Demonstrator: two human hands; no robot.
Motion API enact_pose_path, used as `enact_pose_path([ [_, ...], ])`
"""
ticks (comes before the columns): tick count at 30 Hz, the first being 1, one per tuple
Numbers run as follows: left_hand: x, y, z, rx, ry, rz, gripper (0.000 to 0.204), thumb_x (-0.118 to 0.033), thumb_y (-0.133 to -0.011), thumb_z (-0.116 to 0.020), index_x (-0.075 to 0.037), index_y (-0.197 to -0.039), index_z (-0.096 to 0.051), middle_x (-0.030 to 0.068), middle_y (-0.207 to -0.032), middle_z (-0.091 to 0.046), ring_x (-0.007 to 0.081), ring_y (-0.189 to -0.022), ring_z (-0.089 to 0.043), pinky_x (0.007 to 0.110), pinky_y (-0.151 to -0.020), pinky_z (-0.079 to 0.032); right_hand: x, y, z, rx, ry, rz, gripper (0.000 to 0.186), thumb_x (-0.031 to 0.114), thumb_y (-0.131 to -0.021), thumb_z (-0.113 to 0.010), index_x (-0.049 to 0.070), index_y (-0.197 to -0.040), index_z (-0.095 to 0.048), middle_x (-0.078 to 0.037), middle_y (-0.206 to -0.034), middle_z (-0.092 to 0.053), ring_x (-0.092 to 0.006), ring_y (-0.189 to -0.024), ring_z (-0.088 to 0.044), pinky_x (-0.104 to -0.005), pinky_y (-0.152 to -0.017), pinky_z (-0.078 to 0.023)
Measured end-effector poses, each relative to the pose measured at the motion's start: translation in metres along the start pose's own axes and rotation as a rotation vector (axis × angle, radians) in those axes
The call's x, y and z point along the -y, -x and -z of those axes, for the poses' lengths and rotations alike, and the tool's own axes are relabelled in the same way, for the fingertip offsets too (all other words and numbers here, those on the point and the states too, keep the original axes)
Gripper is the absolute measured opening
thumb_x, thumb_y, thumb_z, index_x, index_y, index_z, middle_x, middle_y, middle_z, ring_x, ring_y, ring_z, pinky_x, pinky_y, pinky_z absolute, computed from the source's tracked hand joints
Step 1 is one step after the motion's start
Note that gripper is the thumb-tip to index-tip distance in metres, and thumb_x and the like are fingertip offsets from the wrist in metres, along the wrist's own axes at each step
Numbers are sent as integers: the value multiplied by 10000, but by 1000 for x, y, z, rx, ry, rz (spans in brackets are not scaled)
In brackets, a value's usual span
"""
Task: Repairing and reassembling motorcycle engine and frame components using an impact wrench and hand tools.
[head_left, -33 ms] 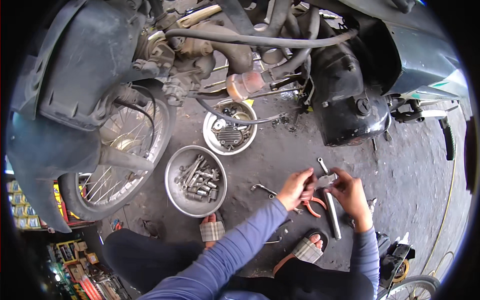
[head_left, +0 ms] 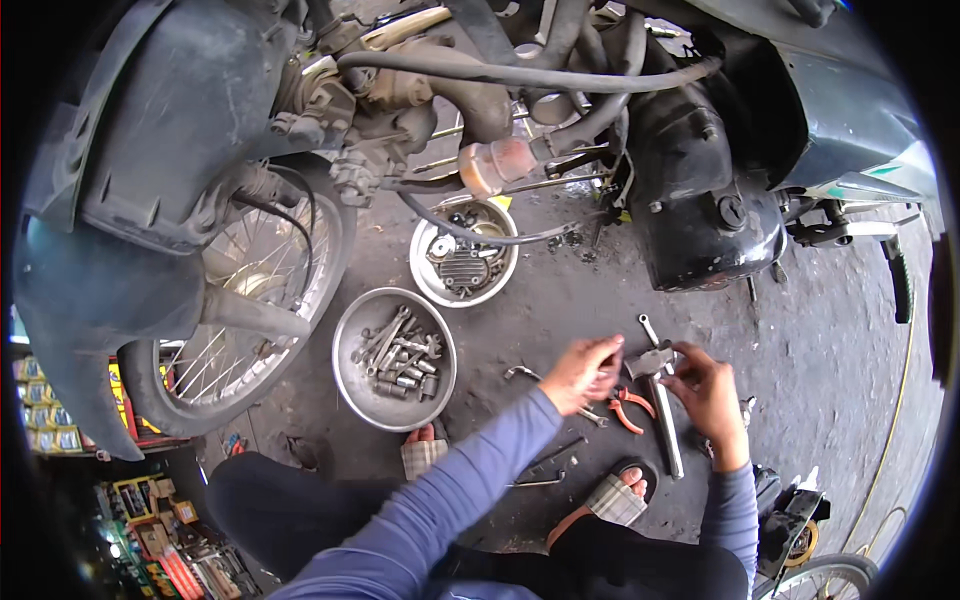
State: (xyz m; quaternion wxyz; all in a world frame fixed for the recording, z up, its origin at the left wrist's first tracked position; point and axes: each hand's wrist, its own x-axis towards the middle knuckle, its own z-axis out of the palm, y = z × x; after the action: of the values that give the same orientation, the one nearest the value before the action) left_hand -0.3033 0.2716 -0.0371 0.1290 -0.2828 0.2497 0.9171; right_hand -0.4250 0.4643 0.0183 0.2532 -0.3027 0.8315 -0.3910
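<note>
Both my hands are held over the floor tools at the lower right. My left hand (head_left: 584, 374) is closed, its fingertips blurred and pressed together; whatever they hold is hidden. My right hand (head_left: 706, 388) has thumb and forefinger bent together beside the head of a hammer (head_left: 668, 430), and I cannot make out what is between them. The hammer's metal handle points down toward my sandalled foot. A ring spanner (head_left: 645, 324) shows just beyond its head. Orange-handled pliers (head_left: 630, 412) lie left of the handle, with an open-ended spanner (head_left: 597, 417) beside them.
A motorcycle (head_left: 690, 215) with exposed engine parts spans the top; its front wheel (head_left: 325, 290) is at left. A metal bowl (head_left: 341, 385) holds spanners and sockets; another bowl (head_left: 418, 270) behind it holds engine parts. Toolboxes (head_left: 150, 510) stand at lower left.
My left hand has moved left, widening the gap to my right hand. More of the hammer head shows between them. The whole view has shifted slightly.
</note>
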Motion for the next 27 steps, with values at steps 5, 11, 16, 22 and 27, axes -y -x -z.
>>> enact_pose_path([
  [5,-155,39,138,-575,-1103,-236,188,-211,-927,-571,-47,-1001,-625,9,-781,-593,104,-678,-566,243,-565,-476,-63,43,40,-285,77,-273,241,80,-795,-719,-26,-990,-627,-88,-691,-645,-123,-629,-604,-280,-583,-473],
  [11,-252,69,248,-810,-1657,-471,223,11,-822,-526,21,-1006,-653,132,-823,-681,162,-770,-662,298,-696,-517,-150,87,54,-245,385,-380,392,216,-726,-783,-48,-968,-624,-143,-751,-642,-202,-679,-608,-334,-641,-475],
  [16,-248,123,202,-735,-1510,-113,168,-27,-839,-519,9,-923,-661,127,-817,-712,161,-675,-683,301,-585,-523,-165,115,69,81,-267,-566,759,310,-600,-899,-78,-1154,-555,-136,-989,-673,-199,-927,-628,-352,-781,-503],
  [22,-147,202,194,-19,-2499,754,192,-173,-773,-635,-39,-892,-706,116,-808,-707,234,-758,-704,360,-672,-558,-190,138,52,11,-312,-541,919,39,-455,-893,-80,-1253,-452,-124,-1090,-628,-185,-1000,-595,-338,-864,-500],
  [27,-97,214,197,-170,-2704,-65,460,-316,-747,-707,-119,-1144,-582,103,-1175,-567,276,-1129,-529,420,-913,-450,-193,139,47,-21,-288,-567,764,-42,-471,-799,-68,-1183,-523,-116,-1058,-647,-181,-964,-616,-325,-839,-514],
])
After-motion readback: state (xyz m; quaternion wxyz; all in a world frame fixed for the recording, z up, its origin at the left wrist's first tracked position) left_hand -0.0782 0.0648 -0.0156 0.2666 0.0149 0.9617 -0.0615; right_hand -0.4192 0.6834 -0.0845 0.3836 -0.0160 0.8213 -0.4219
